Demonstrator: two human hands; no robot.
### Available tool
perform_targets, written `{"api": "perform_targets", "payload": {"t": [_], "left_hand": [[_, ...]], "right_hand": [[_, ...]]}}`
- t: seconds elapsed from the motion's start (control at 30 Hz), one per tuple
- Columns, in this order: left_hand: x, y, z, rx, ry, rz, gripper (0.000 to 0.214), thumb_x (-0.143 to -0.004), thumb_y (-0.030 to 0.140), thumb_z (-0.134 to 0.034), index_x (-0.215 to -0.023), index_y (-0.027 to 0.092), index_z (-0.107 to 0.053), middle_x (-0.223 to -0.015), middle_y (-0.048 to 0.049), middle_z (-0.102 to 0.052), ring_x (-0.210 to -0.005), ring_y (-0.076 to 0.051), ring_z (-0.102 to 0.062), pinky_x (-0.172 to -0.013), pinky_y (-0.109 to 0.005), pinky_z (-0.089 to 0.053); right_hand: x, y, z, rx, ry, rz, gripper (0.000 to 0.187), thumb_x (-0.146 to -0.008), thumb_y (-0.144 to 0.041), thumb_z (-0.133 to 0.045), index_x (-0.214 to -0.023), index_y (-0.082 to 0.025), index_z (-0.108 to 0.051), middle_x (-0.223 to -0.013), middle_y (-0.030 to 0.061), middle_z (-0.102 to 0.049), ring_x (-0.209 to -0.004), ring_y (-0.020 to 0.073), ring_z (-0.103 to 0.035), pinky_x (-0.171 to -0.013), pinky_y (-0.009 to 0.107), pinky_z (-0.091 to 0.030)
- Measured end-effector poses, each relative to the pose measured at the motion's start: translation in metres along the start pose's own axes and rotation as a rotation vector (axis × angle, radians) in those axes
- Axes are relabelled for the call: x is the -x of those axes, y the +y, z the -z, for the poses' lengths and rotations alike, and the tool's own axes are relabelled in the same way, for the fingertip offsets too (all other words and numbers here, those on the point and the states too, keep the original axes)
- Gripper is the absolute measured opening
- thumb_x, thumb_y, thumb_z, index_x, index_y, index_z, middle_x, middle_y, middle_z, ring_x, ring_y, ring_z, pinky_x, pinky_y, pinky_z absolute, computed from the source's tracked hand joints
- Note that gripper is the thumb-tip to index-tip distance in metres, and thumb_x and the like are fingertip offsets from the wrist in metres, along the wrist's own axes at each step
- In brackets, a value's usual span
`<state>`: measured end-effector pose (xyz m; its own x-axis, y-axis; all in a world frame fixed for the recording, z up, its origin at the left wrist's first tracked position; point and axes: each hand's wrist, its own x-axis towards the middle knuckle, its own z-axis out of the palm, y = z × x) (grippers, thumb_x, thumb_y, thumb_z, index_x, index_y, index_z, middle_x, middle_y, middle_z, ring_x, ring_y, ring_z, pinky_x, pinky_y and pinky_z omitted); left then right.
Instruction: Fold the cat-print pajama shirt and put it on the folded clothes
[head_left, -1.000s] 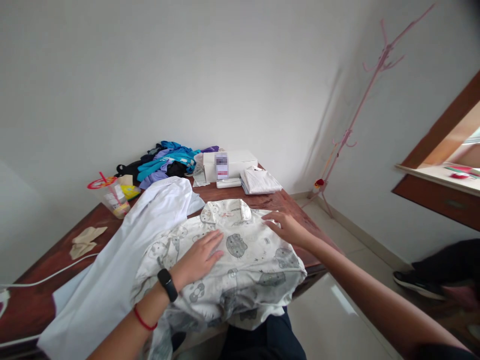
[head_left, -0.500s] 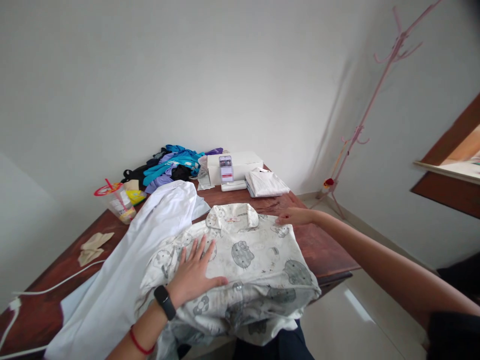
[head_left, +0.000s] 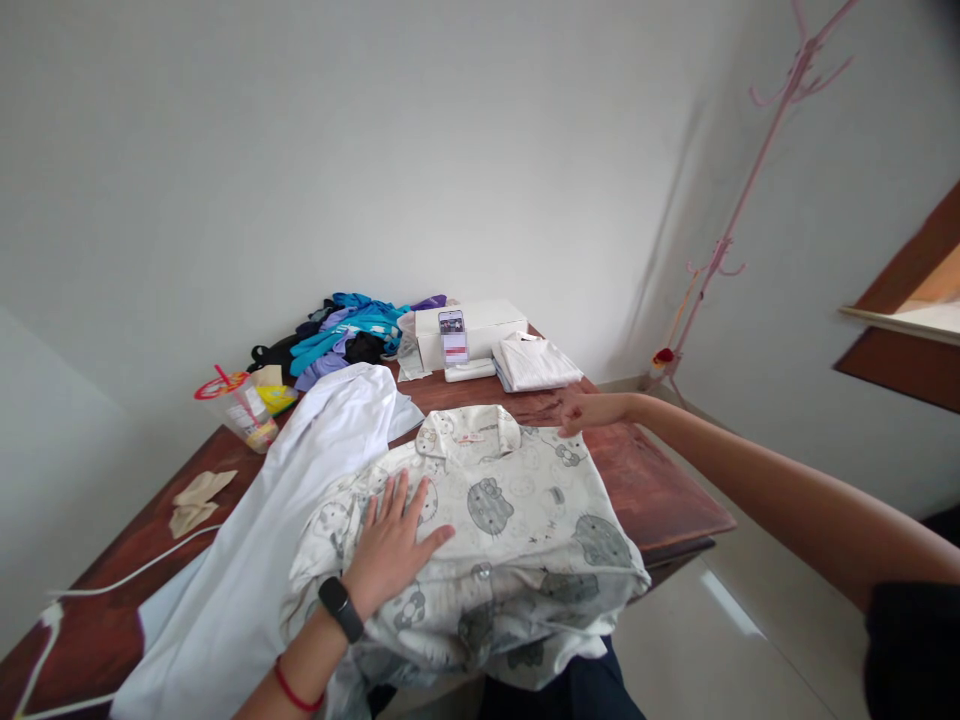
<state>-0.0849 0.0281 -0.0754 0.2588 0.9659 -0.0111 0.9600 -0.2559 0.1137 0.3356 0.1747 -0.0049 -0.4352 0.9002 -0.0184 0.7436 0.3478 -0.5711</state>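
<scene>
A white pajama shirt (head_left: 540, 490) with grey cat-face prints lies on the near side of the table, collar towards the wall. Its lower part hangs over the front edge in folds. My left hand (head_left: 394, 555) rests flat on the left of the shirt, fingers spread. At the far right corner of the shirt, by the shoulder, my right hand (head_left: 589, 410) has its fingers closed on the cloth. Left of the shirt, a long white garment (head_left: 255, 560) stretches along the table.
Behind stand a white box (head_left: 495, 318), a phone (head_left: 453, 338) and folded white clothes (head_left: 536, 362). A pile of clothes (head_left: 360, 325) lies against the wall, near a plastic cup (head_left: 244, 415). A white cable (head_left: 135, 575) crosses the table's left side. A pink coat rack (head_left: 742, 200) stands in the corner.
The view has shifted slightly. My left hand still lies flat on the shirt, and my right hand stays at the shoulder corner, its fingers a little more curled.
</scene>
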Motion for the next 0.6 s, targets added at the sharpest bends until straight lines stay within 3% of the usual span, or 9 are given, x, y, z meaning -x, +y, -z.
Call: {"api": "perform_targets", "payload": {"t": [0.07,0.13,0.3,0.4,0.5,0.6], "left_hand": [[0.001,-0.002,-0.003,-0.017,0.031,-0.010,0.095,-0.088,0.082,-0.039,-0.161,0.021,-0.027,-0.167,-0.0167,-0.012,-0.153,-0.041,-0.013,-0.120,-0.061,-0.017],[0.003,-0.003,-0.004,-0.028,0.045,-0.027,0.101,-0.084,0.085,-0.042,-0.160,0.021,-0.028,-0.167,-0.0165,-0.011,-0.153,-0.041,-0.013,-0.120,-0.061,-0.017],[0.008,-0.004,0.000,-0.031,0.039,-0.044,0.110,-0.076,0.090,-0.046,-0.161,0.023,-0.025,-0.167,-0.0141,-0.006,-0.153,-0.042,-0.011,-0.120,-0.062,-0.015],[0.007,-0.004,0.001,-0.028,0.016,-0.024,0.114,-0.072,0.092,-0.049,-0.161,0.024,-0.024,-0.168,-0.0139,-0.006,-0.154,-0.042,-0.009,-0.121,-0.062,-0.012],[0.002,-0.005,0.003,-0.014,-0.041,0.005,0.120,-0.067,0.093,-0.053,-0.162,0.024,-0.023,-0.168,-0.0142,-0.004,-0.153,-0.043,-0.006,-0.121,-0.062,-0.012],[-0.002,-0.003,0.007,-0.004,-0.087,0.023,0.127,-0.063,0.093,-0.057,-0.162,0.023,-0.020,-0.167,-0.0151,0.001,-0.153,-0.045,-0.002,-0.120,-0.064,-0.012]], "right_hand": [[0.003,0.004,0.001,-0.006,-0.259,0.055,0.050,-0.086,-0.053,-0.061,-0.059,-0.010,-0.058,-0.059,-0.0047,-0.050,-0.061,0.0066,-0.041,-0.061,0.025,-0.030],[0.004,0.012,0.000,0.041,-0.331,0.079,0.050,-0.087,-0.054,-0.061,-0.059,-0.013,-0.057,-0.058,-0.0048,-0.048,-0.059,0.0080,-0.039,-0.059,0.026,-0.029],[0.004,0.037,-0.020,0.197,-0.068,0.048,0.045,-0.087,-0.057,-0.059,-0.072,-0.015,-0.066,-0.065,0.0008,-0.059,-0.062,0.0142,-0.049,-0.059,0.028,-0.031],[0.008,0.046,-0.035,0.242,-0.035,0.025,0.043,-0.088,-0.055,-0.057,-0.074,-0.016,-0.069,-0.067,0.0032,-0.063,-0.063,0.0163,-0.052,-0.061,0.029,-0.033],[0.016,0.038,-0.047,0.306,0.034,-0.018,0.038,-0.091,-0.051,-0.057,-0.085,-0.016,-0.071,-0.079,0.0074,-0.069,-0.072,0.0208,-0.059,-0.068,0.030,-0.040],[0.031,0.012,-0.059,0.451,0.235,-0.032,0.034,-0.093,-0.042,-0.057,-0.109,-0.015,-0.071,-0.111,0.0156,-0.070,-0.104,0.0307,-0.061,-0.090,0.039,-0.046]]}}
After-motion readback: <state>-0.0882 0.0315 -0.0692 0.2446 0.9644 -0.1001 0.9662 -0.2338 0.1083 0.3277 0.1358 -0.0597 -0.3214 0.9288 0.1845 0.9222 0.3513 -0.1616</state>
